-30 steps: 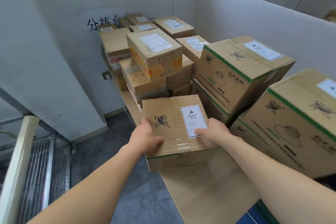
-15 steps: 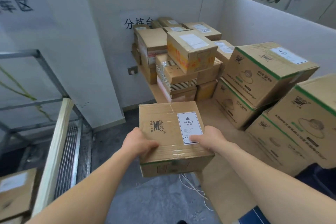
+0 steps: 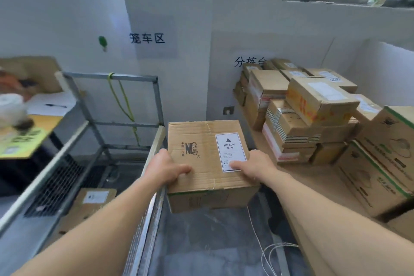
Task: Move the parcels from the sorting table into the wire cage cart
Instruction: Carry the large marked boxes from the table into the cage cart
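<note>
I carry a brown cardboard parcel with a white HEAVY label in the air, between the table and the cart. My left hand grips its near left edge, thumb on top. My right hand grips the near right edge, thumb on the label. The wire cage cart, a grey metal frame with mesh sides, stands to the left; its near rail runs under my left forearm. One labelled parcel lies inside it. The sorting table on the right bears several stacked parcels.
Larger green-taped boxes sit on the table's near right. A white cable coils on the grey floor between cart and table. A desk with papers and a yellow sheet stands far left, behind the cart.
I have turned left with the parcel, carrying it off the table's edge. The cage cart has come fully into view and the parcel now hangs beside its rail.
</note>
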Demonstrator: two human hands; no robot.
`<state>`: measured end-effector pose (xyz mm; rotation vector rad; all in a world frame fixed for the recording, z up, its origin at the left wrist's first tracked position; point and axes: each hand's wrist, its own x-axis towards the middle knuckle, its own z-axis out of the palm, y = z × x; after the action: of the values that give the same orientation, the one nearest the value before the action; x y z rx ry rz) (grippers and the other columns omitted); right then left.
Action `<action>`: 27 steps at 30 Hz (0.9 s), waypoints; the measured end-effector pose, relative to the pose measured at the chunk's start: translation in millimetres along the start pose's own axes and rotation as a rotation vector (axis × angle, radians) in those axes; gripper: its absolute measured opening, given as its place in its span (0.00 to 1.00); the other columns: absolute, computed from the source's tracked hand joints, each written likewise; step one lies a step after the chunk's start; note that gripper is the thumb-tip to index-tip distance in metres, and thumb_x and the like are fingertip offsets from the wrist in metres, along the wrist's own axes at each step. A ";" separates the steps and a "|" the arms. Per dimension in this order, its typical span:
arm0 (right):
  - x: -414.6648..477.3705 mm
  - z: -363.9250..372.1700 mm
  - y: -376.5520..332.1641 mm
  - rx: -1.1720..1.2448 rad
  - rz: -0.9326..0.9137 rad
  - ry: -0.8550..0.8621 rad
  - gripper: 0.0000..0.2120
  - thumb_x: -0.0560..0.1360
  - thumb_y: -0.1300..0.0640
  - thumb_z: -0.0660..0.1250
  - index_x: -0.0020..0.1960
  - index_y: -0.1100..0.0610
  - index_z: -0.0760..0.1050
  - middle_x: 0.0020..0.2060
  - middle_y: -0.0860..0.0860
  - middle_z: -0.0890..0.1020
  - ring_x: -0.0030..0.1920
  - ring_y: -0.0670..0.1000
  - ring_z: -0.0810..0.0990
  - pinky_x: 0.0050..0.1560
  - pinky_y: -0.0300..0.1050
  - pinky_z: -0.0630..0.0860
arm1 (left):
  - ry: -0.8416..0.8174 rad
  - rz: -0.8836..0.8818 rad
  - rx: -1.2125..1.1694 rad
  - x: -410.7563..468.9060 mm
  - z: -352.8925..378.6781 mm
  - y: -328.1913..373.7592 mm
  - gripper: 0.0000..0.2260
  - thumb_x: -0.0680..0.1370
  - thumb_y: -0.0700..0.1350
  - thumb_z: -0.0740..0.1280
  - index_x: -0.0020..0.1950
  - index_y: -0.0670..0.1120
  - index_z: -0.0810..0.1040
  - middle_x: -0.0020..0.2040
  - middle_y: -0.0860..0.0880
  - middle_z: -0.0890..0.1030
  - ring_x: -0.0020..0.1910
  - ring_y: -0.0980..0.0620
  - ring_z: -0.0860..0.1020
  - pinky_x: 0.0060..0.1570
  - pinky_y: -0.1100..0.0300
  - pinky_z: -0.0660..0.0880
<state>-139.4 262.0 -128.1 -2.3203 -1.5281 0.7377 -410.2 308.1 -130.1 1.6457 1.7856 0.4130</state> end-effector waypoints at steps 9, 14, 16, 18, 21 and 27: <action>48.9 19.1 -112.4 -0.017 -0.209 -0.080 0.23 0.69 0.36 0.72 0.53 0.53 0.79 0.47 0.47 0.82 0.46 0.50 0.80 0.45 0.47 0.76 | 0.172 -0.136 -0.039 22.2 -78.6 -49.4 0.32 0.65 0.61 0.79 0.58 0.44 0.72 0.53 0.48 0.78 0.54 0.46 0.77 0.49 0.54 0.74; 92.5 41.4 -161.5 -0.016 -0.287 -0.170 0.21 0.68 0.37 0.72 0.50 0.52 0.80 0.45 0.47 0.83 0.45 0.49 0.80 0.47 0.47 0.78 | 0.221 -0.237 -0.071 49.7 -99.7 -74.7 0.32 0.65 0.61 0.79 0.60 0.45 0.72 0.55 0.48 0.80 0.55 0.46 0.79 0.56 0.50 0.78; 115.1 51.2 -178.3 -0.008 -0.324 -0.208 0.20 0.68 0.37 0.73 0.50 0.52 0.81 0.44 0.46 0.83 0.44 0.47 0.80 0.44 0.46 0.77 | 0.251 -0.274 -0.096 61.7 -104.6 -82.1 0.31 0.65 0.60 0.80 0.59 0.46 0.73 0.54 0.49 0.80 0.55 0.47 0.79 0.56 0.50 0.78; 139.8 60.1 -194.4 -0.005 -0.364 -0.247 0.19 0.68 0.38 0.74 0.49 0.51 0.81 0.43 0.45 0.83 0.43 0.45 0.79 0.40 0.45 0.74 | 0.280 -0.312 -0.124 74.1 -108.3 -87.5 0.30 0.65 0.59 0.80 0.58 0.46 0.73 0.53 0.50 0.80 0.54 0.48 0.79 0.55 0.50 0.78; 173.9 73.5 -218.3 -0.005 -0.411 -0.308 0.18 0.67 0.38 0.75 0.47 0.51 0.80 0.43 0.44 0.82 0.42 0.44 0.79 0.39 0.45 0.73 | 0.323 -0.386 -0.160 90.5 -112.2 -93.1 0.28 0.66 0.58 0.80 0.56 0.47 0.72 0.50 0.52 0.79 0.51 0.51 0.78 0.50 0.54 0.76; 229.5 98.7 -262.0 -0.071 -0.526 -0.396 0.18 0.66 0.38 0.75 0.46 0.51 0.79 0.42 0.43 0.82 0.43 0.46 0.79 0.42 0.46 0.75 | 0.378 -0.457 -0.240 118.1 -110.3 -104.4 0.18 0.67 0.55 0.80 0.52 0.51 0.79 0.48 0.55 0.83 0.50 0.53 0.81 0.52 0.53 0.79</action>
<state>-324.0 572.8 -145.8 -1.7410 -2.2370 1.0390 -559.4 428.4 -146.3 0.9986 2.2141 0.7257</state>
